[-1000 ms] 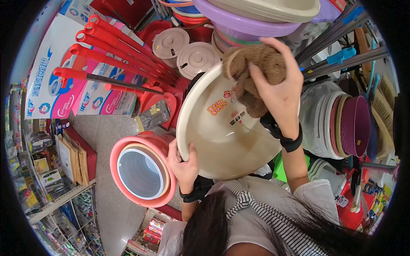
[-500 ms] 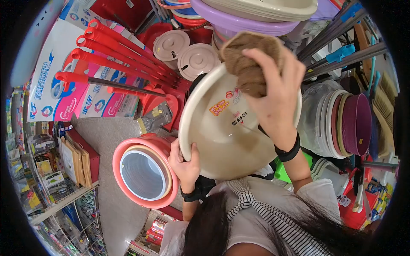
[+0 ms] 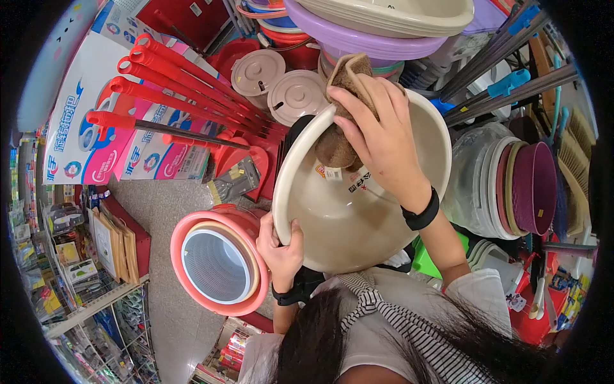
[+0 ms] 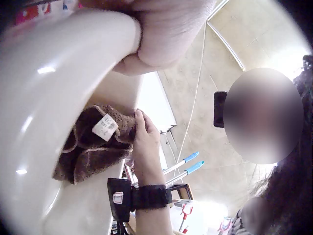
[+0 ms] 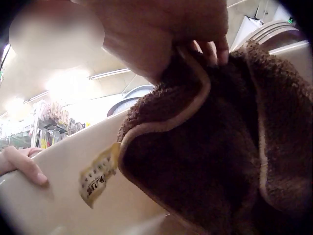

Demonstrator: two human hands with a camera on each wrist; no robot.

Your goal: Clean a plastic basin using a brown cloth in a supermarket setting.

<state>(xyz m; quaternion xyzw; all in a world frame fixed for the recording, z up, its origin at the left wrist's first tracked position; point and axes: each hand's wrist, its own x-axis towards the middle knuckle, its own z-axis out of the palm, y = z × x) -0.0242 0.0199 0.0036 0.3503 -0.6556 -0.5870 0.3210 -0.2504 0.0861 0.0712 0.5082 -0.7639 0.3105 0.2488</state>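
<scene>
A large cream plastic basin [image 3: 345,233] is held tilted in front of the person. My left hand [image 3: 280,253] grips its rim at the near left, the thumb on the inner side. At the far rim, my right hand [image 3: 384,137] holds a brown cloth [image 3: 338,146] with pale edging, which drapes over the rim and down the inner wall. In the left wrist view, a white label shows on the cloth [image 4: 88,147] against the basin [image 4: 44,112]. The right wrist view shows the cloth [image 5: 205,142] bunched under the palm, beside a yellow sticker [image 5: 98,174] on the basin wall.
Nested pink and blue baskets [image 3: 217,262] stand on the floor at left. Red-handled poles [image 3: 185,96] and printed boxes [image 3: 77,121] are behind them. Stacked purple and cream basins [image 3: 377,41] rise at the back. Nested buckets [image 3: 534,189] and grey poles [image 3: 511,96] crowd the right.
My right hand has moved left and down with the brown cloth, from the far right part of the rim to the far left part. The left hand keeps its hold on the rim.
</scene>
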